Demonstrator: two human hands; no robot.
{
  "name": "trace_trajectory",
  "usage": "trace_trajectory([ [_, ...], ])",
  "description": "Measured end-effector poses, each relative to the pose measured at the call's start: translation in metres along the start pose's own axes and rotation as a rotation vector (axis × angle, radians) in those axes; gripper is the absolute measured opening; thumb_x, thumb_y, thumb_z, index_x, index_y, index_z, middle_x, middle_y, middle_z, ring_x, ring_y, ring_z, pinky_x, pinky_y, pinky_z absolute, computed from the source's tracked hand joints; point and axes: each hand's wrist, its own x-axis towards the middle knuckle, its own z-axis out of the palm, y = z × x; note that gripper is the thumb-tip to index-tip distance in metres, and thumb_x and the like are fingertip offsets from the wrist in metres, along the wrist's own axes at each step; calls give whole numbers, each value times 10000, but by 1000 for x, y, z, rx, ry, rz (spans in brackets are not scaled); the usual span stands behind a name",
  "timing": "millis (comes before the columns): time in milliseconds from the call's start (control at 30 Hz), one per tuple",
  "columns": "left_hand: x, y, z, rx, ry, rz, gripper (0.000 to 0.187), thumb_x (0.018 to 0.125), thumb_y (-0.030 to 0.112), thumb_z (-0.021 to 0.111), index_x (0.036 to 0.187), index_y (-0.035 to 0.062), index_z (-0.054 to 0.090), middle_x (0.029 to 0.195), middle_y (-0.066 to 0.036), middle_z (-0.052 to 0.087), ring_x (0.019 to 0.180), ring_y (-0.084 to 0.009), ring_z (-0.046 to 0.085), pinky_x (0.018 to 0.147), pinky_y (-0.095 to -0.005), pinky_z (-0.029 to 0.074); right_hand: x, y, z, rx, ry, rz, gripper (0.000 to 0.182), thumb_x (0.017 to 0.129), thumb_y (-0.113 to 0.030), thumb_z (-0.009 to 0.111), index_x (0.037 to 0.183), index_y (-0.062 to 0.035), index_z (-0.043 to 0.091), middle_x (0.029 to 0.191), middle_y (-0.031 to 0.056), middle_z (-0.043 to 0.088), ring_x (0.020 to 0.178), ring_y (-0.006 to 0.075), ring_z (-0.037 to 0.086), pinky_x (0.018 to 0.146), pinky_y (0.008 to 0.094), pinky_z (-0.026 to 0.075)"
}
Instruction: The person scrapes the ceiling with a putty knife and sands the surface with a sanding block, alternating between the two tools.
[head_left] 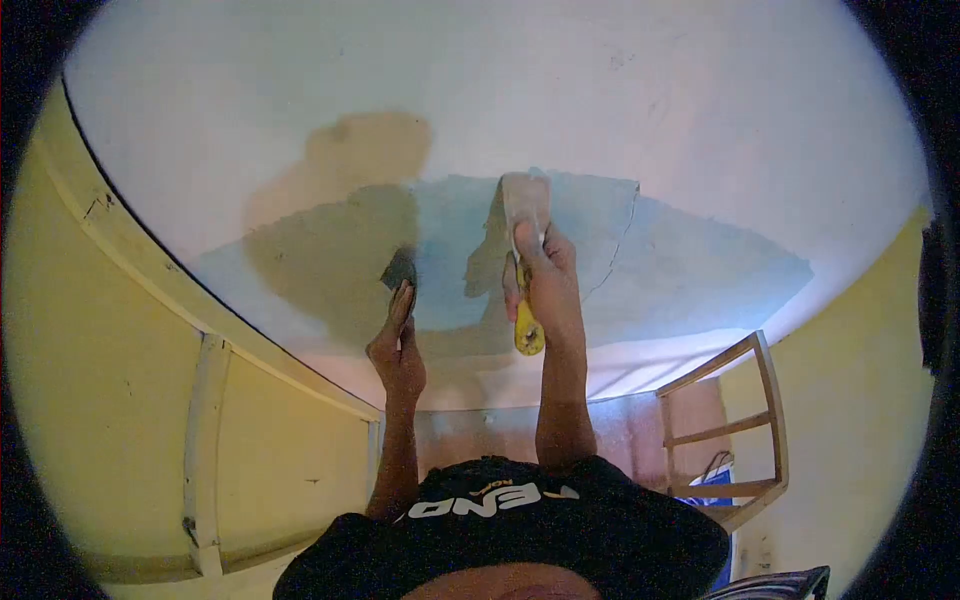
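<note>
My right hand [550, 265] is wrapped round a putty knife [529, 325] with a yellow handle. Its wide, pale-smeared blade points up and overlaps the top edge of a blue-grey patch [700, 240] on the white surface overhead, with the thumb along the blade. Lower and to the left, my left hand [398, 335] pinches a small dark flat piece [400, 268] between fingers and thumb. A thin crack [628, 235] runs down the patch, right of the putty knife. Shadows fall over the patch's left half.
Yellow wall panels with a pale upright batten [205, 440] stand at the left. On the right is an open wooden frame [772, 420] with crossbars, before a yellow wall [850, 400]. A reddish-brown wall [610, 430] shows beyond my arms. Something blue lies behind the frame.
</note>
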Motion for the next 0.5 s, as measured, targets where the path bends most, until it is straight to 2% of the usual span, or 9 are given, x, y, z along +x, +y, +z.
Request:
trace_trajectory([
  [33, -3, -3, -3, 2, -3, -6, 463, 937, -132, 527, 1359, 27, 632, 1407, -151, 623, 1366, -289, 545, 1127, -378, 424, -1, 0, 1, 17, -9, 22, 354, 1067, -353, 540, 1048, -10, 624, 723, 62, 642, 468, 124, 566, 364, 279, 429],
  [133, -3, -8, -3, -8, 16, -33, 456, 943, -130, 525, 1355, 30, 636, 1408, -145, 624, 1364, -274, 548, 1128, -370, 423, 0, 6, 7, -32, 66, -46, 302, 1073, -312, 517, 1028, -23, 592, 576, 44, 526, 354, 128, 464, 321, 292, 373],
  [233, -1, -7, -4, -7, 24, -22, 460, 944, -135, 518, 1357, 31, 636, 1409, -150, 623, 1363, -278, 548, 1127, -373, 424, -3, 6, 6, 4, 69, -62, 305, 1071, -322, 524, 1037, -26, 589, 572, 39, 522, 353, 129, 463, 320, 290, 376],
  [333, -2, -9, -2, 13, -10, -80, 457, 949, -127, 518, 1359, 34, 634, 1412, -152, 619, 1365, -289, 546, 1128, -378, 423, -3, -3, 3, -2, 26, 29, 344, 1065, -340, 543, 1064, -5, 622, 728, 54, 639, 500, 115, 568, 394, 273, 436],
  [433, 0, -5, 0, 5, -6, -39, 444, 958, -109, 522, 1362, 37, 632, 1412, -153, 619, 1362, -305, 547, 1128, -384, 424, -9, 4, 0, -33, 16, 22, 359, 1065, -346, 539, 1058, 5, 618, 733, 63, 645, 501, 120, 573, 393, 277, 438],
  [500, 3, -11, 3, -32, 4, -4, 432, 962, -96, 527, 1362, 31, 631, 1412, -156, 619, 1361, -299, 548, 1132, -384, 418, 2, 4, 3, -31, 19, -41, 343, 1064, -348, 538, 1083, -12, 602, 639, 41, 565, 415, 124, 509, 348, 283, 406],
])
